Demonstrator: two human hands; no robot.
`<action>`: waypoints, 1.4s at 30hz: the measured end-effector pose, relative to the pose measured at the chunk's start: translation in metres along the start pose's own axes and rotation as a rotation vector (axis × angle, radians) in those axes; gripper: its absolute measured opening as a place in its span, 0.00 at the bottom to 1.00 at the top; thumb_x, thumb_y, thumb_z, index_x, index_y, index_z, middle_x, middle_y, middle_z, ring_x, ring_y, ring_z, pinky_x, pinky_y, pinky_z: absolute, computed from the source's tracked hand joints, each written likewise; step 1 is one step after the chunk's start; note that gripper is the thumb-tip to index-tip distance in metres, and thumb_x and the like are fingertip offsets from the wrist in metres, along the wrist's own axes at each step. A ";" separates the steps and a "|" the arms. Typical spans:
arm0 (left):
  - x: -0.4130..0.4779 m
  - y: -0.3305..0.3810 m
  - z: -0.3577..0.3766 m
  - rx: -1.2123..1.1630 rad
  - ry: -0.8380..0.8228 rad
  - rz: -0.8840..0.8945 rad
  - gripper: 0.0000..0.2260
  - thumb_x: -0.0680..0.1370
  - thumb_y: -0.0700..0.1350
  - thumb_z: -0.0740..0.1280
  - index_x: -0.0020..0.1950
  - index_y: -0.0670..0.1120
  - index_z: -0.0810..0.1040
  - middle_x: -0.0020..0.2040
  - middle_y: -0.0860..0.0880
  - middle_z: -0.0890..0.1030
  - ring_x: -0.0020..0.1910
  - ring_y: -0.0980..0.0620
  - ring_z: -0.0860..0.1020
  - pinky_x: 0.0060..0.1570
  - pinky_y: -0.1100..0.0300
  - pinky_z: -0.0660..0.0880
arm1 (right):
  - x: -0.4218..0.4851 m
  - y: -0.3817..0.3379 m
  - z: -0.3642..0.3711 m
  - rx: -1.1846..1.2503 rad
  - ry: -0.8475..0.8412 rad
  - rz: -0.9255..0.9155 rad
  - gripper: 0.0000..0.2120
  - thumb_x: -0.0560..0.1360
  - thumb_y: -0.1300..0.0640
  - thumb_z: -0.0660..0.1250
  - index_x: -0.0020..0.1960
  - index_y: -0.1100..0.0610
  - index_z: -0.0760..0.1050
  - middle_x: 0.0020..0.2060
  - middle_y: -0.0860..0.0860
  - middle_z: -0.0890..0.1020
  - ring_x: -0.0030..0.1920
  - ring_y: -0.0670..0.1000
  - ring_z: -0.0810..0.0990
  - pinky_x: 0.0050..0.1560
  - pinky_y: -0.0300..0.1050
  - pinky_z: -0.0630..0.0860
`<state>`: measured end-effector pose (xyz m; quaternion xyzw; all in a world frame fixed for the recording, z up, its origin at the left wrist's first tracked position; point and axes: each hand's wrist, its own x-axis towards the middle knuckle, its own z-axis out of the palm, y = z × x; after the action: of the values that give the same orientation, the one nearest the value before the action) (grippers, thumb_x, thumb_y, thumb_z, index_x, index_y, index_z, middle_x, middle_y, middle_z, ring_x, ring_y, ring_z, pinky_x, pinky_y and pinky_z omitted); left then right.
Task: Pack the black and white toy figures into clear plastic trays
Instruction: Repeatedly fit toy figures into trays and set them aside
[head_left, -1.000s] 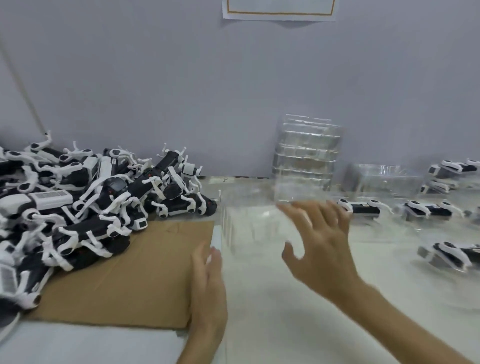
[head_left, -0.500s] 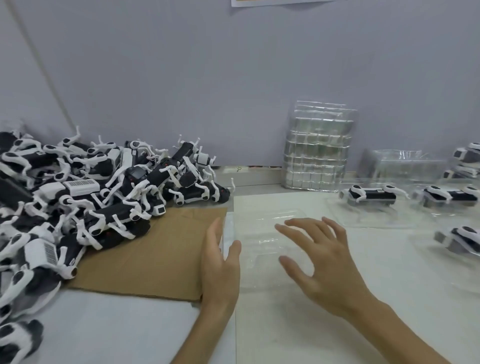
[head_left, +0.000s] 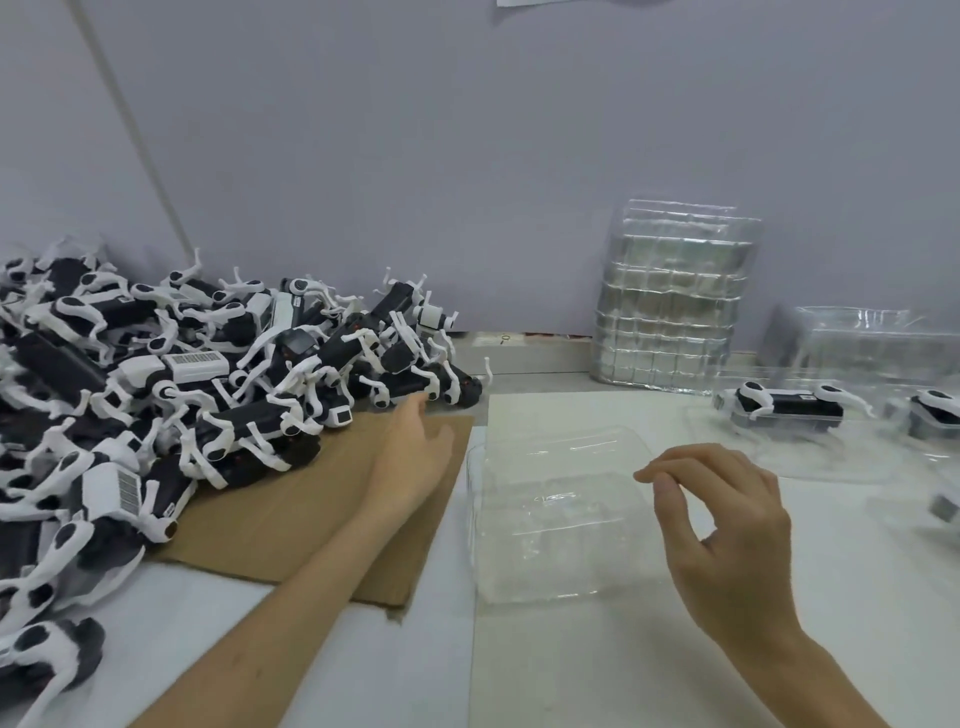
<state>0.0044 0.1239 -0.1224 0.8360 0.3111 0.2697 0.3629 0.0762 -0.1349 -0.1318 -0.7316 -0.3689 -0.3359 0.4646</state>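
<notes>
A big heap of black and white toy figures (head_left: 171, 395) covers the left of the table, partly on a brown cardboard sheet (head_left: 311, 519). An empty clear plastic tray (head_left: 561, 525) lies flat in the middle. My left hand (head_left: 410, 457) is open above the cardboard, its fingertips close to the nearest figure at the heap's right edge (head_left: 441, 387). My right hand (head_left: 727, 530) hovers just right of the tray, fingers loosely curled, holding nothing. A packed tray with a figure (head_left: 789, 410) lies at the right.
A tall stack of clear trays (head_left: 675, 296) stands against the grey wall behind the middle tray. Another clear container (head_left: 872, 338) and more filled trays (head_left: 935, 415) sit at the far right. White sheets cover the table.
My left hand left the tray's left edge and moved up toward the heap. My right hand drew back off the tray to its right, fingers curling. The tray now lies flat.
</notes>
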 end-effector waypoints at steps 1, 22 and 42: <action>0.010 0.000 -0.001 0.090 -0.013 -0.008 0.22 0.80 0.44 0.64 0.74 0.45 0.66 0.69 0.48 0.73 0.65 0.47 0.74 0.57 0.57 0.68 | 0.000 0.001 0.001 -0.006 0.013 -0.025 0.12 0.76 0.56 0.60 0.40 0.54 0.81 0.41 0.44 0.80 0.46 0.45 0.76 0.57 0.38 0.64; 0.090 0.016 -0.013 -0.988 0.136 -0.401 0.05 0.81 0.38 0.64 0.47 0.42 0.78 0.34 0.48 0.80 0.33 0.52 0.78 0.34 0.61 0.81 | 0.006 0.016 0.002 -0.106 0.072 -0.106 0.12 0.75 0.57 0.61 0.37 0.56 0.80 0.35 0.45 0.80 0.40 0.49 0.75 0.53 0.39 0.65; -0.107 0.096 0.009 -0.300 -0.302 0.780 0.08 0.80 0.36 0.65 0.53 0.43 0.83 0.51 0.52 0.81 0.51 0.54 0.81 0.54 0.61 0.76 | 0.017 -0.019 -0.018 0.625 -0.121 0.330 0.14 0.77 0.54 0.68 0.62 0.47 0.74 0.50 0.43 0.83 0.47 0.46 0.84 0.47 0.38 0.77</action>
<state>-0.0292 -0.0083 -0.0774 0.8590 -0.1266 0.3033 0.3926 0.0654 -0.1422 -0.1033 -0.6223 -0.3576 -0.0833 0.6914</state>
